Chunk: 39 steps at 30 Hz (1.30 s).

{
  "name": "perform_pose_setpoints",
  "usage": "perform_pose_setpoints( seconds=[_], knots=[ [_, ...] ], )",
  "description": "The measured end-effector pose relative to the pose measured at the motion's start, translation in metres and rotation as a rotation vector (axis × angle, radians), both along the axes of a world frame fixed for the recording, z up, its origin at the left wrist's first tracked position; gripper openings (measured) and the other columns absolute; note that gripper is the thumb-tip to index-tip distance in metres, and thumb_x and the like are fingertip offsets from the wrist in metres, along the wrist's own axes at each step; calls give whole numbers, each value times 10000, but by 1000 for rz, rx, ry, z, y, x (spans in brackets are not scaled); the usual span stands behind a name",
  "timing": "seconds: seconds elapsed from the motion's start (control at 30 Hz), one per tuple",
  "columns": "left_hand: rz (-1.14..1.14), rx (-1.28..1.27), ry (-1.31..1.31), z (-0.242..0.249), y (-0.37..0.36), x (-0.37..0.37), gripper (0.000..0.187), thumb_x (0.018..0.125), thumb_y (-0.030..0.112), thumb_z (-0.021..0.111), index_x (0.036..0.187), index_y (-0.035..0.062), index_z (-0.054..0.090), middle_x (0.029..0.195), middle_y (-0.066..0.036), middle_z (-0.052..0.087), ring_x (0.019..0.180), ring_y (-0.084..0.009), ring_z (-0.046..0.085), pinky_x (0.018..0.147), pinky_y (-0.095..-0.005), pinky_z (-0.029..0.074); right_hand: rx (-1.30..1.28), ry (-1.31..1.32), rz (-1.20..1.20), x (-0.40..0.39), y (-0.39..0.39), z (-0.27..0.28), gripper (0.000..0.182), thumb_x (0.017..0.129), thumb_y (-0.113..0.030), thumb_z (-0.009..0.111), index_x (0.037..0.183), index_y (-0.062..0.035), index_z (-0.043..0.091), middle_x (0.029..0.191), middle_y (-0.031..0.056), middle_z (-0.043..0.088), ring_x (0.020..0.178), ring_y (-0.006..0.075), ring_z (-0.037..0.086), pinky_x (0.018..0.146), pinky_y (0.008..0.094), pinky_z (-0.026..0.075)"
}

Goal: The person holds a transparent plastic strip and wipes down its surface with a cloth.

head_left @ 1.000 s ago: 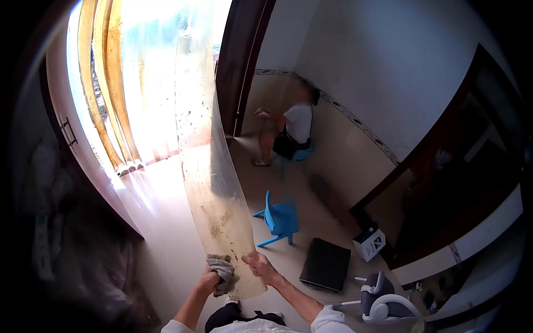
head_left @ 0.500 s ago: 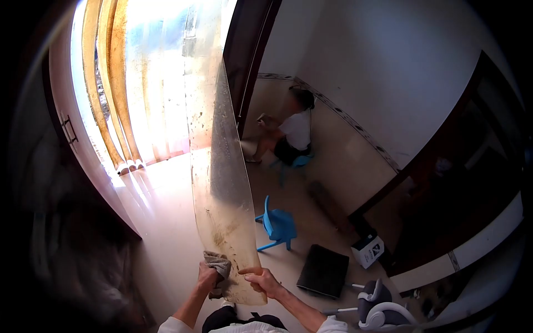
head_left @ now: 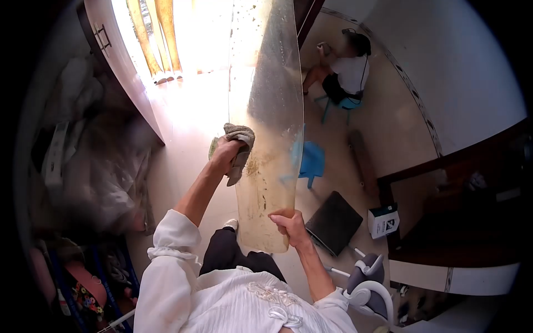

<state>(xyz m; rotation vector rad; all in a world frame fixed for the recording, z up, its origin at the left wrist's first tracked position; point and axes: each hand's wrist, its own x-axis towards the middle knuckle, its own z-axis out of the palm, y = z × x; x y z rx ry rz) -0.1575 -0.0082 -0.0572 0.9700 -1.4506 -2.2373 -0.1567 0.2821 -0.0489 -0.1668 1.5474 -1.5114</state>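
Note:
A long clear plastic curtain strip [head_left: 269, 166], stained with brown smudges, stretches from the bright doorway down to my body. My left hand [head_left: 224, 155] is closed around a grey-green cloth [head_left: 241, 139], which lies against the strip's left edge. Closer to me, my right hand [head_left: 291, 226] grips the strip's right edge near its lower end, thumb on top. The fingers under the strip are partly hidden.
A blue chair [head_left: 312, 161] stands right of the strip, partly behind it. Farther back sits a person [head_left: 347, 75]. A dark flat case [head_left: 335, 223], a white box [head_left: 383, 221] and a grey-and-white object [head_left: 367, 283] are on the right. A door with a handle [head_left: 102, 38] is at left.
My left hand with the cloth has moved up the strip, away from my right hand. My right hand still grips the edge near the bottom. The view has tilted down and shifted left.

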Motion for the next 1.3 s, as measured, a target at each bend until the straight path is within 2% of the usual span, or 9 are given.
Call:
perform_pose_setpoints(
  seconds=[0.23,0.47,0.6,0.8,0.9,0.97,1.03,1.1,1.3],
  knots=[
    [-23,-263,220,25,120,48,121,796,-35,664,901,10,705,858,-20,689,795,-87,618,712,-241,513,-62,-99,23,6,59,-3,179,771,-87,681,921,11,685,605,-39,502,440,36,366,417,199,276],
    [-47,-139,-65,-22,220,101,281,780,46,726,1053,20,665,967,-32,683,874,-112,623,782,-284,517,-135,-26,16,-31,73,7,293,787,-46,628,1059,64,634,582,-66,445,440,25,337,406,196,249],
    [-188,-369,-249,-30,217,127,410,741,87,755,1116,20,603,997,-62,659,903,-135,623,795,-303,522,-146,68,47,-43,74,14,314,784,-9,608,1089,70,618,558,-82,411,421,15,298,392,198,227],
    [188,113,132,29,181,149,543,724,36,664,1213,46,428,1038,-91,560,871,-192,593,722,-345,537,-148,126,16,-39,74,3,313,773,2,602,1082,40,631,546,-74,455,406,15,341,367,197,251],
    [290,-31,267,81,190,129,514,755,23,665,1209,56,426,1018,-96,568,857,-179,592,711,-336,532,-138,168,26,-25,68,0,309,772,9,619,1080,23,639,574,-83,431,424,12,320,377,191,240],
    [386,-587,273,95,200,119,469,790,24,671,1187,58,425,1009,-96,572,837,-163,590,703,-310,525,-196,94,45,-15,65,10,317,781,1,617,1098,17,632,577,-76,430,426,15,321,383,192,250],
    [186,-712,205,84,228,109,437,789,59,708,1136,65,442,1011,-67,566,828,-166,592,710,-304,509,-259,-7,59,-10,65,19,294,802,-18,609,1093,13,630,598,-66,452,441,20,345,393,197,266],
    [12,-1300,123,75,262,101,386,718,173,759,999,34,534,971,-171,531,861,-324,597,735,-391,500,-308,6,26,-4,60,16,191,833,-55,597,1015,-6,625,643,-48,500,473,30,403,400,210,285],
    [-52,-1603,100,70,227,39,315,683,121,692,974,64,587,978,-131,560,892,-352,550,758,-425,447,-361,-243,34,7,78,43,396,765,59,516,1153,51,592,585,-47,432,439,42,331,410,218,251]
  ],
)
